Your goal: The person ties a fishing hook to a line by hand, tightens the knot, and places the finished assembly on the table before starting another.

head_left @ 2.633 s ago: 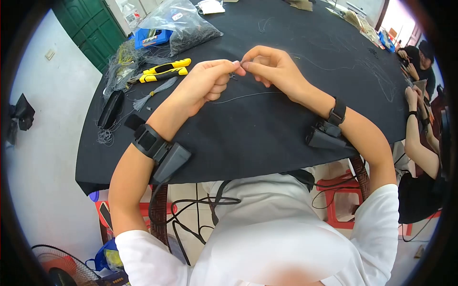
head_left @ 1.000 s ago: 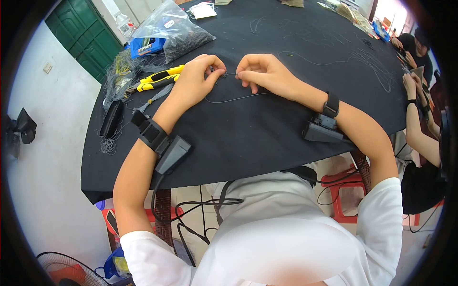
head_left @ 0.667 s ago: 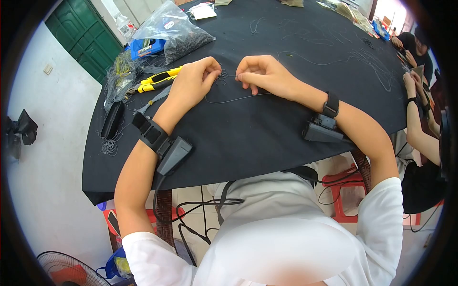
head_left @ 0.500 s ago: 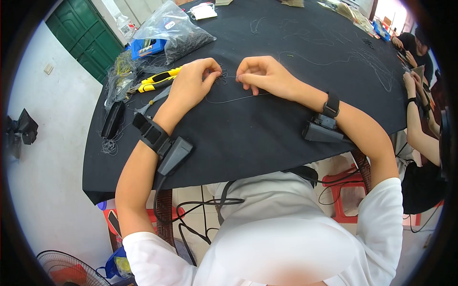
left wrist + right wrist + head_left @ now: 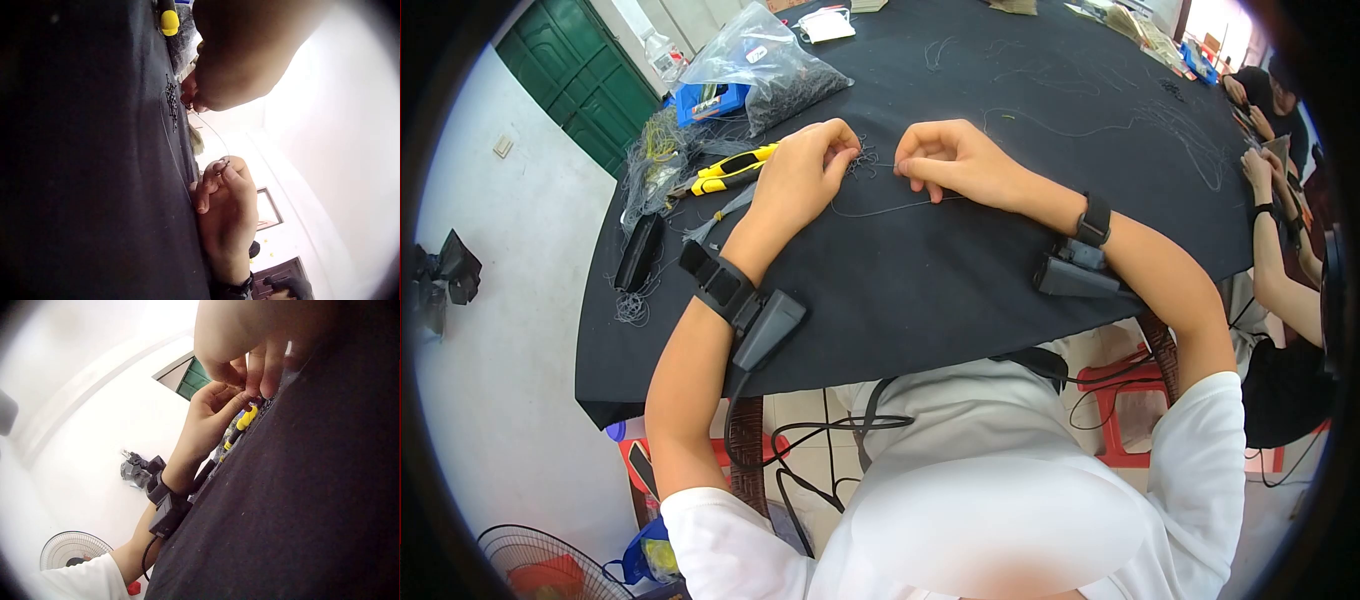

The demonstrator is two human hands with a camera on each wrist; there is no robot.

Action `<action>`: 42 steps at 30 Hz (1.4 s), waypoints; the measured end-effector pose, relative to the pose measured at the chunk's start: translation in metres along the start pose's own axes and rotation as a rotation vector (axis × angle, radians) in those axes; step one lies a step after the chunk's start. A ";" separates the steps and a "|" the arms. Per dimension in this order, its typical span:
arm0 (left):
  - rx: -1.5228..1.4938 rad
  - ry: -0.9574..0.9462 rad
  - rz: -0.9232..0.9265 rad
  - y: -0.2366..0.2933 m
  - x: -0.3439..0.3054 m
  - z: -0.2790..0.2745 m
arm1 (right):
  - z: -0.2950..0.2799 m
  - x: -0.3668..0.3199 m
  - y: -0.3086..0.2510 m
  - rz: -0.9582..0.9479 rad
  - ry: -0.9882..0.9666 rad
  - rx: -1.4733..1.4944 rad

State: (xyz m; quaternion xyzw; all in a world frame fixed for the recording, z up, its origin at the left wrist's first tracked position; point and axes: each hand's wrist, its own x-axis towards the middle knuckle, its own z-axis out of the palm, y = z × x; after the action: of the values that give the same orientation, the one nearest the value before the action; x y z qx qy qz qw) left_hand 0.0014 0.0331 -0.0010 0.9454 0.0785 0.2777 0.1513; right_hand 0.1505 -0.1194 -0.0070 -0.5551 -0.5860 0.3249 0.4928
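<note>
Head view shows the left hand (image 5: 800, 178) and right hand (image 5: 956, 160) each pinching a thin wire (image 5: 888, 210) over the bench (image 5: 960, 290).

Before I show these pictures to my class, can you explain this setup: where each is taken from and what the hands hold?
There is no machine: a person works with bare hands, wearing one camera on the head and one strapped to each wrist. The wide picture looks down from the head; the other two look out from the wrists. On the black table lie a yellow-handled tool, a clear plastic bag and a small cluster of dark pieces. The left hand and the right hand each pinch a thin line running between them.
</note>
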 end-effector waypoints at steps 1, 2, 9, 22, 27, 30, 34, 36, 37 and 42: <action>0.016 0.004 0.016 0.000 0.000 0.000 | 0.000 0.000 0.000 0.004 -0.004 -0.003; -0.001 0.012 0.012 0.001 -0.001 0.000 | 0.000 0.000 0.000 0.008 -0.008 -0.006; -0.084 0.016 -0.038 -0.001 0.000 0.002 | -0.001 0.000 0.000 0.008 -0.009 0.027; -0.115 0.068 0.036 0.000 -0.002 0.002 | 0.000 0.000 0.001 0.004 0.020 0.027; -0.470 0.079 -0.060 -0.002 0.001 0.006 | -0.003 0.004 0.008 -0.049 0.095 0.047; -0.729 0.076 -0.110 0.005 0.000 0.006 | -0.004 0.003 0.005 -0.003 0.215 -0.017; -0.801 0.044 -0.165 0.012 -0.002 0.005 | -0.005 0.004 0.005 -0.006 0.144 0.015; -0.859 -0.015 -0.182 0.013 -0.002 0.003 | -0.003 0.003 0.006 -0.001 0.124 0.001; -0.891 -0.048 -0.194 0.014 -0.004 0.005 | -0.003 0.002 0.008 -0.020 0.126 0.007; -0.939 0.070 -0.199 0.025 -0.005 0.001 | -0.004 0.001 0.009 -0.053 0.131 -0.023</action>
State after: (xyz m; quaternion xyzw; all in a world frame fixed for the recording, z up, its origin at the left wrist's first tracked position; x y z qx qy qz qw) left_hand -0.0006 0.0085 0.0039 0.7530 0.0398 0.2990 0.5848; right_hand 0.1573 -0.1172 -0.0140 -0.5650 -0.5707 0.2681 0.5322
